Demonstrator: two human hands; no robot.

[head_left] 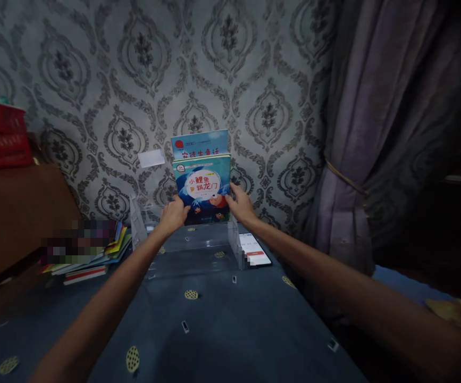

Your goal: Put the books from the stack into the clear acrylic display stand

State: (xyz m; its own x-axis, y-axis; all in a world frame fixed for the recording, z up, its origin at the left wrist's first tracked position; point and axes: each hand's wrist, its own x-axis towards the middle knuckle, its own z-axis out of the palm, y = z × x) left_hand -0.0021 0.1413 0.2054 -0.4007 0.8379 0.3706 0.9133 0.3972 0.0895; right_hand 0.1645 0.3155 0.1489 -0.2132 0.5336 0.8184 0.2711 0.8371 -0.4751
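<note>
Between my two hands is an upright picture book (202, 186) with a blue cover, red Chinese characters and a painted fish. My left hand (174, 214) grips its left edge, thumb on the front cover. On the opposite edge my right hand (240, 204) is closed in the same way. Right behind it stands a light blue book (200, 142), only its top part showing. A clear plastic rack (235, 246) with tiers stands around the lower part of the books; whether the held book's bottom edge rests in it I cannot tell.
A stack of books (90, 260) lies at left, beside a brown cardboard box (18, 213) with a red plastic basket (1, 135) on top. Right of the rack lies a lit phone (254, 249). The dark blue tablecloth (214, 340) ends near a tied purple curtain (345, 133).
</note>
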